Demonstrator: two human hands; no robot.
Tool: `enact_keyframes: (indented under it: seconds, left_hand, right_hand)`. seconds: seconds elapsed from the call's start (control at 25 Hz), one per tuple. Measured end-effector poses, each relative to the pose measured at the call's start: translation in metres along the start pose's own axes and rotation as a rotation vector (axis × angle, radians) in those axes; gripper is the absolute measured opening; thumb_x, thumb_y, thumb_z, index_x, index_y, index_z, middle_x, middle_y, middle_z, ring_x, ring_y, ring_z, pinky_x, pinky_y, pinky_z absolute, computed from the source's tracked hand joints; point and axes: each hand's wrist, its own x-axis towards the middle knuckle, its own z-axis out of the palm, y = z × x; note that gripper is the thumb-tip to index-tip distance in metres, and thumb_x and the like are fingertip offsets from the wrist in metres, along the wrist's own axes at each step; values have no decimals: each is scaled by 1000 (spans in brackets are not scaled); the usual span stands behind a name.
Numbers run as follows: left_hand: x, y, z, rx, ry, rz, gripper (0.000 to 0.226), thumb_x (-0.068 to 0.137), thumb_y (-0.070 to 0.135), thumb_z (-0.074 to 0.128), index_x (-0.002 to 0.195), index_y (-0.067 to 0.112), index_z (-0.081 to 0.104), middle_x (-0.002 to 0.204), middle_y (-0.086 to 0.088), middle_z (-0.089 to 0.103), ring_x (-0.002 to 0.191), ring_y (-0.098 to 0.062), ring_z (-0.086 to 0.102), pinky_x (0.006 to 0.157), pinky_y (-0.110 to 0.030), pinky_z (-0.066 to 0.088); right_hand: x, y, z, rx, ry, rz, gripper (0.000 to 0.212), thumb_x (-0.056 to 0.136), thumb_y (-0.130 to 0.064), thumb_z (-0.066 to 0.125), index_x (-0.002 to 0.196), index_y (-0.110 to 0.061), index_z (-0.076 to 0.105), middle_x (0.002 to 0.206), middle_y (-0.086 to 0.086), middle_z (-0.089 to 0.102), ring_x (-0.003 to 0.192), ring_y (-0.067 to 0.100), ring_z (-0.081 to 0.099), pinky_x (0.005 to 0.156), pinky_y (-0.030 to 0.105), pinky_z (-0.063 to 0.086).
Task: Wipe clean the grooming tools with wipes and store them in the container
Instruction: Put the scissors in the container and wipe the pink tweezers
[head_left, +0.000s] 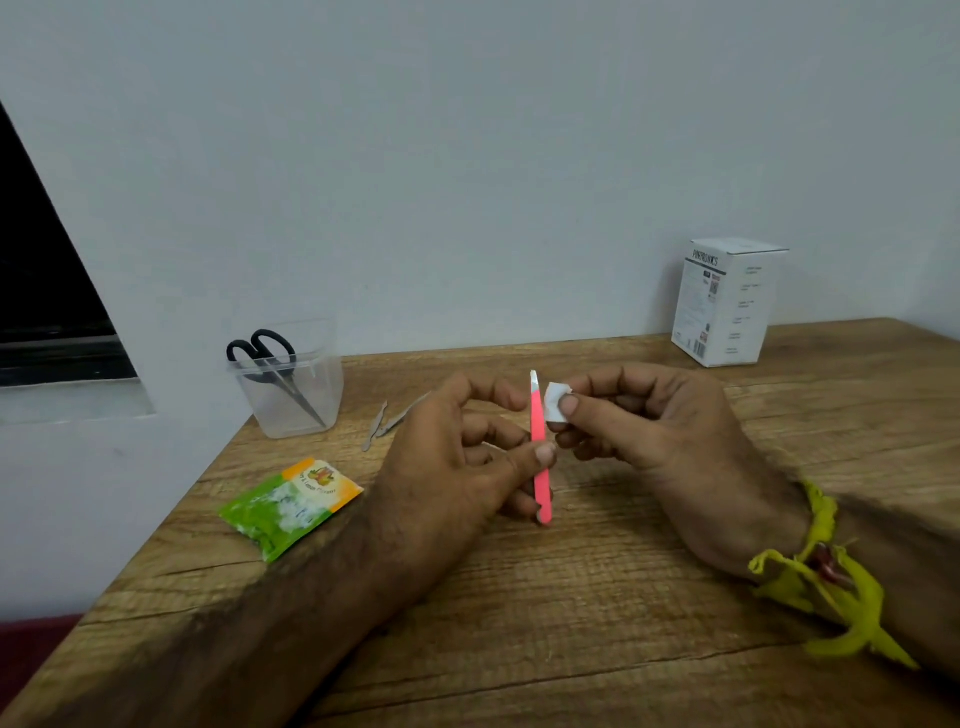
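Note:
My left hand (457, 457) pinches pink tweezers (538, 431) upright between thumb and fingers, the metal tip pointing up. My right hand (639, 415) pinches a small folded white wipe (555, 402) just right of the tweezers' upper part, close to it or touching. A clear plastic container (306, 410) stands at the table's back left with black-handled scissors (270, 364) inside it. Two small metal grooming tools (387, 421) lie on the table between the container and my left hand.
A green and orange wipe sachet (288, 506) lies near the table's left edge. A white cardboard box (727, 301) stands at the back right against the wall. The wooden table (571, 623) ends at the left, beside a white ledge.

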Motion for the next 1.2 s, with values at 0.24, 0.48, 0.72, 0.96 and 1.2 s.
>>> enact_keyframes:
  seconds: [0.24,0.48,0.72,0.96,1.2]
  left_hand:
    - [0,1,-2,22,-47,-15,33,81,-2,76,109,12,65,84,-18,74,69,-36,73,58,-28,61]
    - [0,0,-1,91,-37,-49,42,69,-4,85,104,9,66,76,-8,74,53,-17,67,47,-25,53]
    - [0,2,1,87,-2,-91,24,81,2,79,101,11,68,78,-12,77,68,-25,75,53,-26,57]
    - [0,0,3,184,35,-85,22,86,10,76,102,17,63,79,-3,79,68,-20,76,43,-23,47]
    - [0,3,6,360,66,-30,23,85,11,77,95,22,60,75,3,78,51,-11,69,52,-24,54]
  right_hand:
    - [6,3,-1,96,-76,154,11,85,-7,70,93,1,73,84,18,72,73,20,64,58,27,51]
    - [5,3,-1,127,-86,166,9,85,-4,69,92,1,73,81,15,72,69,18,64,59,27,51]
    - [8,1,-2,224,-38,220,12,87,-1,66,97,4,70,82,14,70,65,15,61,54,25,48]
    - [7,3,-2,219,35,194,12,87,-2,68,97,4,70,75,10,70,63,15,61,54,25,49]
    - [5,2,2,176,47,180,11,84,-5,71,94,0,72,75,11,71,65,17,62,59,27,50]
